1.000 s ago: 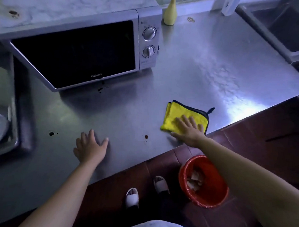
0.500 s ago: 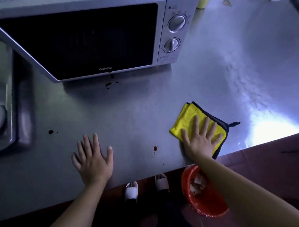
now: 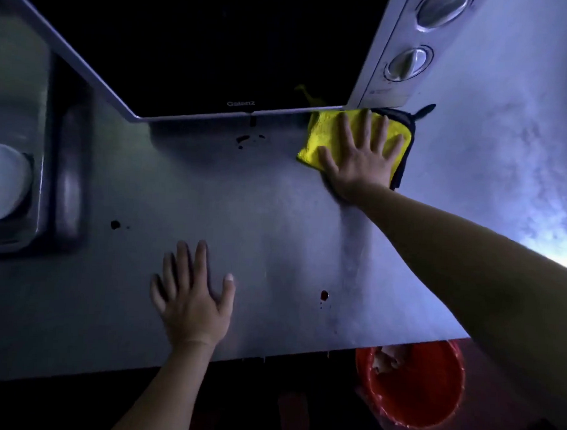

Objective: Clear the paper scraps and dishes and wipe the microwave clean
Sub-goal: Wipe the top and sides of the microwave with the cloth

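**Inspector:** Count, by item

**Assistant:** One microwave (image 3: 218,49) with two dials (image 3: 409,62), one yellow cloth (image 3: 324,135), one red bucket (image 3: 414,393), one white plate (image 3: 4,183), two hands. Dark spots (image 3: 115,224) on the steel counter (image 3: 275,214): one beyond the left hand's little finger, one on its thumb side, and a small cluster on the right hand's thumb side.

**Inspector:** Hands?

**Assistant:** The right hand (image 3: 362,163) lies flat with straight, spread fingers, pressing the cloth. The left hand (image 3: 191,295) rests palm down on the counter, fingers spread, holding nothing.

**Inspector:** The cloth's lie and look?

**Assistant:** It sits under the right palm, its far edge meeting the microwave's lower front corner just past the fingertips. It is folded near square, slightly longer across the knuckles, fleecy yellow with a dark border. Its loop (image 3: 423,109) points away beyond the little finger.

**Inspector:** The remainder?

**Assistant:** The bucket stands below the right forearm and holds pale paper scraps (image 3: 386,359). The plate sits in a basin (image 3: 42,139) well off the left hand's little-finger side
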Tool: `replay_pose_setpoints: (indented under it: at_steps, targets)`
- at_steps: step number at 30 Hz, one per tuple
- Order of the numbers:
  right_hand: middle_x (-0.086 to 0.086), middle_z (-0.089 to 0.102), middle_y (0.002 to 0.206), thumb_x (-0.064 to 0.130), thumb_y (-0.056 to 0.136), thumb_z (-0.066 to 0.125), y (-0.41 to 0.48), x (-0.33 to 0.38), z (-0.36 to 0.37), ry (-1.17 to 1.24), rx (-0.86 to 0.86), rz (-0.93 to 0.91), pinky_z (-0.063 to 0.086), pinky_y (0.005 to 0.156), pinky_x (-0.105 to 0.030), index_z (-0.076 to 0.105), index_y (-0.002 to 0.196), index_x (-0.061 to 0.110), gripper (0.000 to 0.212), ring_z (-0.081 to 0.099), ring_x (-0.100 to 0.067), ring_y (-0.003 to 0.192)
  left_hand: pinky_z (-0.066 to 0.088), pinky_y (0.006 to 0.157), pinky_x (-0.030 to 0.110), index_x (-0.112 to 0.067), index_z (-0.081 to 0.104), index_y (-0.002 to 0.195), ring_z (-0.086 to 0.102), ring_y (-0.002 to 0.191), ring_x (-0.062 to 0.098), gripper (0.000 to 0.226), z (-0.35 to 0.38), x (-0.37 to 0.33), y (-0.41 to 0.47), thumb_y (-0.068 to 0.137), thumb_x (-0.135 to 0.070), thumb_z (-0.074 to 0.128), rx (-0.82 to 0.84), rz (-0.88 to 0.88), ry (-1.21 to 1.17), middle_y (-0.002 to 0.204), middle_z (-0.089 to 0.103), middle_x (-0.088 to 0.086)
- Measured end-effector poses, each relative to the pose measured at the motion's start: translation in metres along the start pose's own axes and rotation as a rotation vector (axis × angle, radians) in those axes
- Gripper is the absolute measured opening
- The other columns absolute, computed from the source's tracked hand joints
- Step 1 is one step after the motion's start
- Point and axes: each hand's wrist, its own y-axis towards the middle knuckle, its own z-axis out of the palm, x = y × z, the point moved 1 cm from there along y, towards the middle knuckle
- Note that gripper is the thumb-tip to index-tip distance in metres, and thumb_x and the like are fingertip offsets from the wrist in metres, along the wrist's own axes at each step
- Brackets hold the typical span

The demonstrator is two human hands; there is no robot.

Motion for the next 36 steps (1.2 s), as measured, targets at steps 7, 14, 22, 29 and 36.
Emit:
replay_pose_setpoints:
  at_steps: [7, 14, 22, 29, 36]
  targets:
    - [-0.002, -0.012, 0.167, 0.084, 0.083, -0.002, -0.026, -0.016, -0.003, -0.013, 0.09, -0.159, -0.009, 0.117, -0.064, -0.012, 0.154, 0.045, 0.081, -0.019, -0.031, 0.151, 0.014, 0.116, 0.054, -0.029, 0.03, 0.154, 0.022, 0.149, 0.031, 0.073, 0.003, 0.001, 0.002, 0.088, -0.061, 0.034, 0.032, -0.024, -0.032, 0.162, 0.027, 0.007]
    - [0.0, -0.02, 0.165, 0.085, 0.085, 0.001, -0.141, -0.025, 0.014, 0.038, 0.141, -0.068, -0.011, 0.117, -0.062, -0.021, 0.15, 0.048, 0.078, -0.026, -0.028, 0.149, 0.013, 0.116, 0.054, -0.029, 0.032, 0.153, 0.023, 0.149, 0.03, 0.072, 0.0, 0.001, 0.001, 0.087, -0.058, 0.038, 0.027, -0.026, -0.102, 0.161, 0.03, 0.007]
    - [0.006, -0.037, 0.157, 0.085, 0.084, 0.009, -0.276, 0.04, 0.039, 0.194, 0.217, 0.352, -0.023, 0.114, -0.058, -0.026, 0.148, 0.05, 0.081, -0.038, -0.024, 0.143, 0.004, 0.118, 0.055, -0.029, 0.025, 0.156, 0.014, 0.152, 0.029, 0.074, -0.001, 0.004, 0.002, 0.09, -0.061, 0.036, 0.086, 0.007, -0.168, 0.165, 0.02, 0.006]
    - [-0.004, -0.037, 0.158, 0.079, 0.089, 0.011, -0.295, 0.114, 0.036, 0.31, 0.288, 0.633, -0.015, 0.112, -0.068, -0.028, 0.15, 0.039, 0.083, -0.036, -0.035, 0.144, -0.01, 0.116, 0.052, -0.034, 0.01, 0.158, -0.006, 0.153, 0.025, 0.077, -0.013, 0.013, 0.008, 0.092, -0.058, 0.041, 0.301, 0.059, -0.211, 0.168, -0.004, 0.002]
    - [-0.007, -0.016, 0.166, 0.084, 0.085, 0.013, -0.303, 0.087, 0.019, 0.108, 0.261, 0.335, -0.006, 0.114, -0.066, -0.014, 0.153, 0.046, 0.083, -0.02, -0.035, 0.15, 0.025, 0.114, 0.054, -0.014, 0.052, 0.139, 0.03, 0.143, 0.038, 0.056, -0.044, 0.096, 0.016, 0.086, -0.025, 0.067, 0.088, -0.099, -0.509, 0.153, 0.036, 0.02]
